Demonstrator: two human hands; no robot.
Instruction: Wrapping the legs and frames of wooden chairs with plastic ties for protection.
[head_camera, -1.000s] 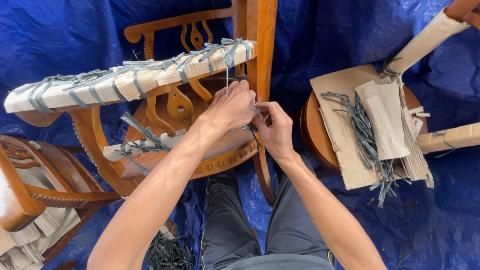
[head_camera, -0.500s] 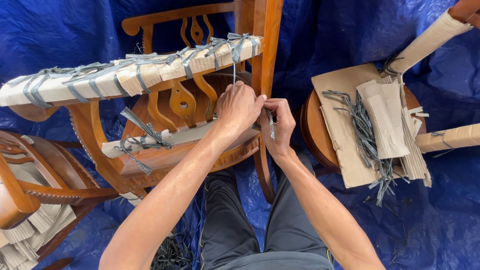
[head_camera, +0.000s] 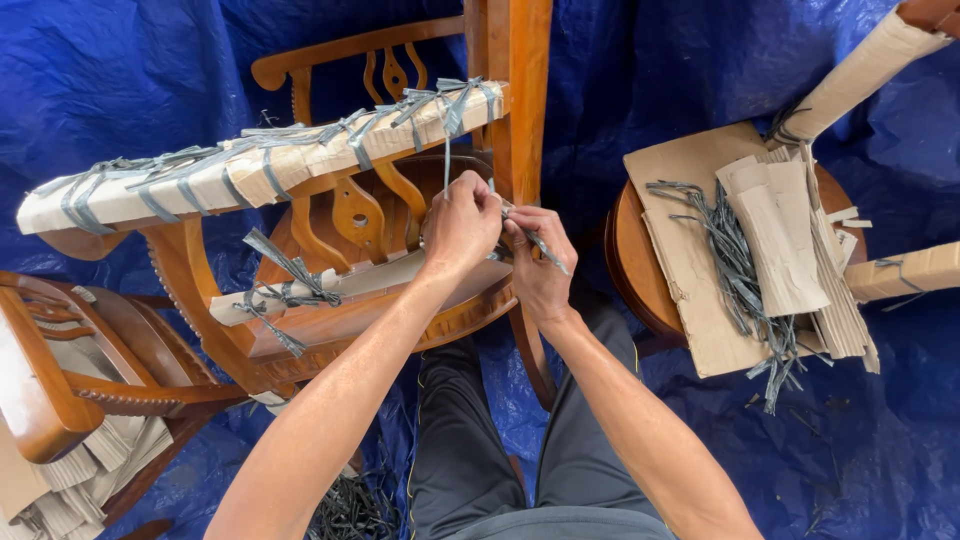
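Note:
A wooden chair (head_camera: 510, 90) lies tipped over in front of me, its rails wrapped in tan cardboard (head_camera: 250, 175) and bound with grey plastic strapping. My left hand (head_camera: 460, 225) is closed on the strap where it crosses the lower cardboard-wrapped rail (head_camera: 350, 285), beside the upright wooden leg. My right hand (head_camera: 540, 265) sits right next to it and pinches the loose end of the grey strap (head_camera: 545, 250), which sticks out to the right. The two hands touch each other.
A round wooden seat (head_camera: 630, 270) at the right carries cardboard sheets (head_camera: 690, 250) and a bundle of grey strap pieces (head_camera: 740, 280). Another wooden chair (head_camera: 60, 380) with folded cardboard lies at the lower left. A blue tarp (head_camera: 120, 70) covers the floor; dark straps pile by my legs.
Both hands have stayed together at the lower rail, shifting slightly to the right. The right hand now holds the strap end angled out to the right.

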